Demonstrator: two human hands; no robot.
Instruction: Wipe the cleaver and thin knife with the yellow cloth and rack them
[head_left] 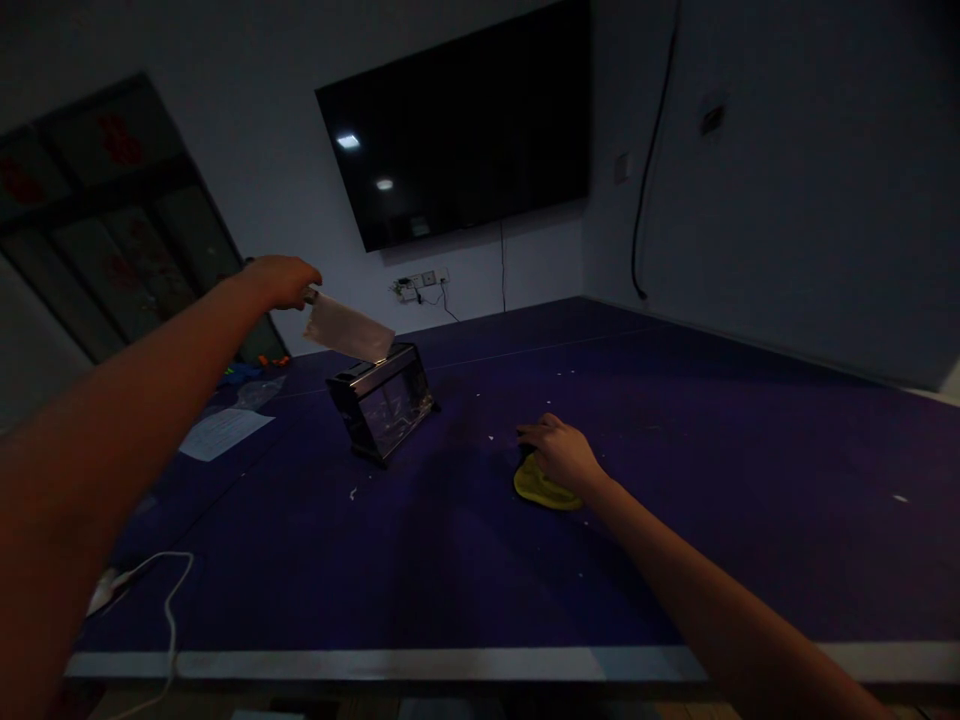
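My left grip (283, 283) is clamped round the handle of a broad-bladed cleaver (349, 328), held up above the counter (675, 480). From that grip the blade reaches to the right and downward, its long axis slanting toward the top of a dark-framed holder (394, 408) with see-through sides. In my view the blade's low end overlaps the holder's top edge (touching, or already in a slot, I cannot tell). The cleaver is tilted well off upright, while the holder stands on the counter, its top running from near left to far right. Of my 2 arms, the left is plainly the nearer to it.

My right grip (559, 458) is down on a yellow cloth (547, 487) with a dark edge, to the right of the holder and nearer to me, well apart from the cleaver. Its fingers are bent and close together, but their undersides are hidden, so I cannot tell whether they pinch the cloth or only press it. A paper sheet (226, 434) lies left of the holder, and a white cable (172, 600) hangs over the counter's near edge.
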